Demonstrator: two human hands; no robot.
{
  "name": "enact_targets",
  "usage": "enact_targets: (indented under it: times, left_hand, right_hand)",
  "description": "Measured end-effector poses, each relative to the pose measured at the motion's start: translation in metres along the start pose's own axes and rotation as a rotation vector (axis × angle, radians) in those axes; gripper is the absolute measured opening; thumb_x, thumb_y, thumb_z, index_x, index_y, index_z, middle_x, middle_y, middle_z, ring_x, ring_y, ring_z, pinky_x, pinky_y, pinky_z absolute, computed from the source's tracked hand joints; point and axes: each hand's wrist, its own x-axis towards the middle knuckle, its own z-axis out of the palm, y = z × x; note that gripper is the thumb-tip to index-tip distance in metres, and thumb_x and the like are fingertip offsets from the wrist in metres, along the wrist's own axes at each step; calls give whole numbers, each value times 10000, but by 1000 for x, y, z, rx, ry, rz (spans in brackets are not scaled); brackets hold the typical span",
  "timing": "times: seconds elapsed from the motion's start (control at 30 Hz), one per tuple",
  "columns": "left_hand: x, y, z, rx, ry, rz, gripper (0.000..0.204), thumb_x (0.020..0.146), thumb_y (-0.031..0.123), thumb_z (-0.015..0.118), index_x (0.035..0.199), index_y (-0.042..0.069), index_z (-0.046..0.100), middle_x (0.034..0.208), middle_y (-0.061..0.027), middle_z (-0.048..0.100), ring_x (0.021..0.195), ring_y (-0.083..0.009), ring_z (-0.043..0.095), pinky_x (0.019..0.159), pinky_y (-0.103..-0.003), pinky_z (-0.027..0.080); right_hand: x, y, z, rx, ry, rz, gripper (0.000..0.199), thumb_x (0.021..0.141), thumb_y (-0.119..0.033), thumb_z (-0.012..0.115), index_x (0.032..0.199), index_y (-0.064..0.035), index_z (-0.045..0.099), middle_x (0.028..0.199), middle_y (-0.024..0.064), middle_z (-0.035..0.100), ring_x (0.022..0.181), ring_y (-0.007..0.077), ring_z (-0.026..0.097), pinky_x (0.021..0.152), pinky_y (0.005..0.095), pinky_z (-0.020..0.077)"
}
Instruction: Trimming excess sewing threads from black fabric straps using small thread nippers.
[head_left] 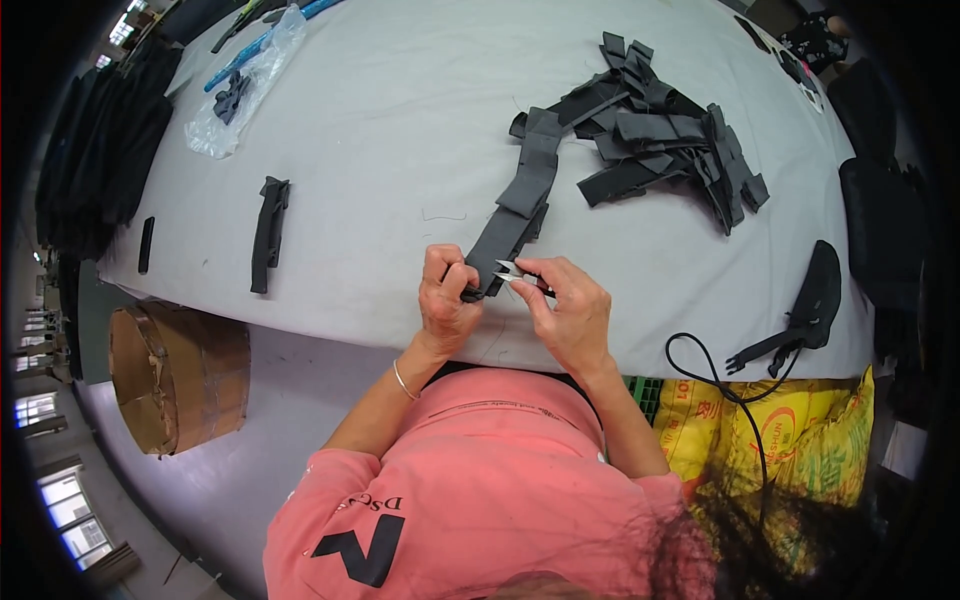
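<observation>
A chain of dark grey fabric strips (528, 180) runs down the light table cover toward me. Its near end is pinched in my left hand (446, 300), close to the table's front edge. In my right hand (570, 310) I hold small thread snips (512, 272), their two silver blades spread apart at the side of the strip's near end. My right fingers wrap round the snips' handles and partly hide them. The chain's far end joins a heap of similar dark strips (665, 150) at the back right.
A separate dark strip (268, 235) lies to the left, beyond it a clear plastic bag (225, 125). A cardboard box (185, 375) stands below the table's left edge. At the right lie a black strap piece (815, 300) and a looped cable (715, 380), above yellow sacks (775, 420).
</observation>
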Motion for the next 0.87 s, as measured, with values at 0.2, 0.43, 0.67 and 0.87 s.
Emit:
enact_targets:
  times: [0.2,0.43,0.67,0.87]
  left_hand:
    - [-3,2,0,-5,-20,-14,320,483,-168,578,706,31,464,793,-97,407,704,-241,478,535,-326,416]
    - [-2,4,0,6,-31,-8,324,483,-164,579,713,34,466,787,-96,407,707,-246,487,526,-330,414]
    - [-4,5,3,-22,-15,-20,340,499,-183,572,718,52,458,764,-82,411,703,-226,469,557,-311,406]
    - [-8,3,0,-4,-52,35,328,479,-146,574,724,48,471,755,-103,410,745,-268,501,557,-356,416]
  right_hand:
    - [-2,1,0,-72,-18,-3,169,773,-198,703,895,-97,644,731,41,596,625,227,585,542,339,439]
    - [-5,-2,-5,-143,-9,-20,154,781,-201,696,888,-104,644,697,35,569,605,223,572,529,342,427]
    - [-6,-1,-3,-159,15,-14,140,786,-206,690,880,-113,646,693,32,566,606,225,574,522,342,427]
    - [-8,-1,-4,-144,-70,112,127,791,-201,685,877,-113,652,770,32,633,630,224,603,536,349,445]
